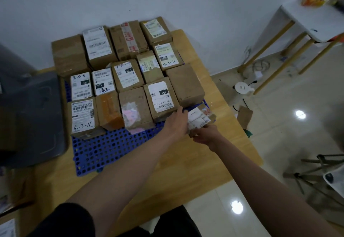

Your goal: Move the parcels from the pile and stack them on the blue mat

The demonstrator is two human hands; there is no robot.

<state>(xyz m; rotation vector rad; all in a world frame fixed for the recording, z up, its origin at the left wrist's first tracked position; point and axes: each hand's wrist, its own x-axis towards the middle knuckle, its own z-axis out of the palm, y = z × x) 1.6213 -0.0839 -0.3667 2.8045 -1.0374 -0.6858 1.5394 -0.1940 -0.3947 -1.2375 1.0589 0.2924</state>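
Now both hands, left hand (177, 123) and right hand (204, 136), grip a labelled parcel (200, 118) with curled fingers at the blue mat (104, 149)'s right edge, apparently setting it down; next, snug it against its neighbours.

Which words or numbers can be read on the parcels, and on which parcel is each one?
"4-3-11": handwritten on the front-left parcel.
"4-3-21": handwritten on the parcel near the back right.
"15H": black tag on the front parcel beside the left hand.
"070": black tag on the second-row parcel.
The label of the small parcel that both hands hold, right hand included, is blurred.
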